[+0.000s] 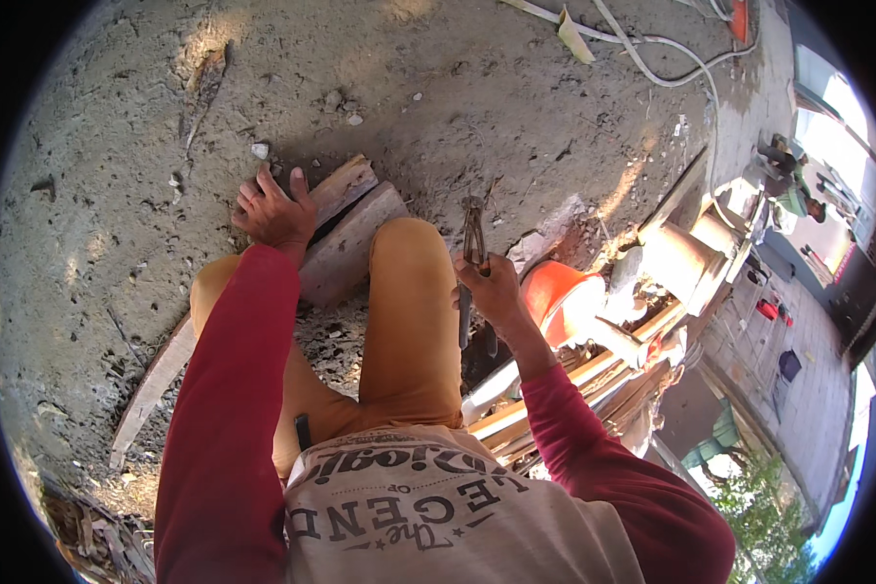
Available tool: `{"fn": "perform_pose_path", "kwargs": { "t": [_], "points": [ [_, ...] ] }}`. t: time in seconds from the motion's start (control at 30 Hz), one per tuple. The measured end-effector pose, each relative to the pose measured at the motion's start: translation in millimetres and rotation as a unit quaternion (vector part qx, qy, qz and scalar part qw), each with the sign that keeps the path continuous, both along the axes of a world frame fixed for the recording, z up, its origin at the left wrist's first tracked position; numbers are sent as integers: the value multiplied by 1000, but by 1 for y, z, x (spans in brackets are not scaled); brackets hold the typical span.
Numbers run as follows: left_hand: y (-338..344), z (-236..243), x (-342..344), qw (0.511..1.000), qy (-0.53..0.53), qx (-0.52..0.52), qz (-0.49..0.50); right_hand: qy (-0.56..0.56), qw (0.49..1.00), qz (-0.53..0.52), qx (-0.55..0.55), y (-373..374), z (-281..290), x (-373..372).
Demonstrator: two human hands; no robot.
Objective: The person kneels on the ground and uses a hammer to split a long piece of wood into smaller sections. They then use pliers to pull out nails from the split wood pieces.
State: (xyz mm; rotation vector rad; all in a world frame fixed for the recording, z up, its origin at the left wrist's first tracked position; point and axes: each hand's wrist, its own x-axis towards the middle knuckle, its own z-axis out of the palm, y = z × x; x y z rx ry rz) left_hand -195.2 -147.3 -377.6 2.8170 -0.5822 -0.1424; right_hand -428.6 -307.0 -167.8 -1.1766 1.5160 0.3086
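My left hand (276, 210) is spread out, fingers apart, at the left end of two short, weathered wooden boards (358, 226) lying on the ground in front of my knees. A dark gap runs between the boards. The hand seems to rest at their edge; its palm is hidden. Off to the right of my knee, my right hand (494, 290) is closed around a pair of metal pliers (474, 232). The tool's head points away from me, and its grey handles hang down past my fingers.
An orange bucket (555, 297) lies right of my right hand, beside long wooden planks (594, 375). A curved wood strip (154, 389) lies on the left. Small stones dot the dirt ground, and a pale hose (652, 73) crosses it at far right. A person (798, 190) is farther right.
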Motion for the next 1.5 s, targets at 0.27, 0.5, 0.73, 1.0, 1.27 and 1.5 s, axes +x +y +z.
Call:
{"fn": "perform_pose_path", "kwargs": {
  "t": [0.27, 0.5, 0.73, 1.0, 1.27, 1.5],
  "points": [
    [0, -1, 0, 1000, -2, 23, -16, 225, 957, 158, -91, -70, -31, -85],
    [1, 1, 0, 999, 9, 36, -16, 192, 980, 43, 19, -86, -40, -103],
    [1, 1, 0, 1000, 18, 13, -3, 64, 989, -77, 107, -81, 5, -67],
    [0, 0, -1, 999, 24, 20, 8, -88, 957, -97, 260, 3, 0, 60],
    [0, 2, 0, 999, 23, 27, 11, -86, 947, -87, 297, 33, -44, 99],
    [0, 6, 1, 999, 34, 14, 13, -60, 955, -56, 285, 29, -47, 112]
  ]
}}
